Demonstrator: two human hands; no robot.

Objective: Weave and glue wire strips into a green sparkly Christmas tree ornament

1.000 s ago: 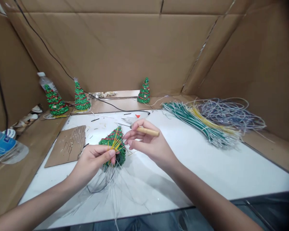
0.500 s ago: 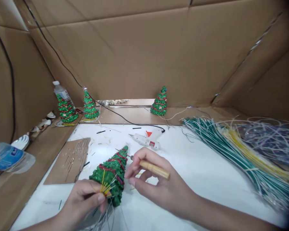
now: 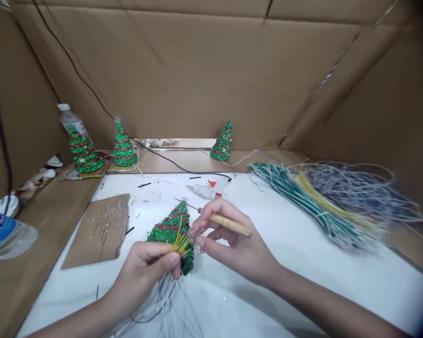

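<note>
My left hand [image 3: 155,267] pinches a bunch of yellow wires [image 3: 180,244] in front of a green tree [image 3: 171,220] with red garland, which lies tilted on the white table. Thin loose wires trail below that hand. My right hand [image 3: 232,239] is closed around an awl with a wooden handle [image 3: 230,224], its metal tip pointing left past the treetop. The thumb and fingertips of this hand are close to the ends of the yellow wires; whether they touch them is blurred.
A glue gun [image 3: 206,190] lies behind the tree. Corrugated cardboard [image 3: 98,230] is at left, wire bundles [image 3: 303,202] at right. Three decorated trees [image 3: 125,148] stand at the back, near a bottle [image 3: 74,119]. Another bottle [image 3: 3,232] lies at the left edge.
The view has shifted. My left hand has moved right and slightly up with the yellow wires, nearer my right hand, covering more of the tree. The awl stays in my right hand.
</note>
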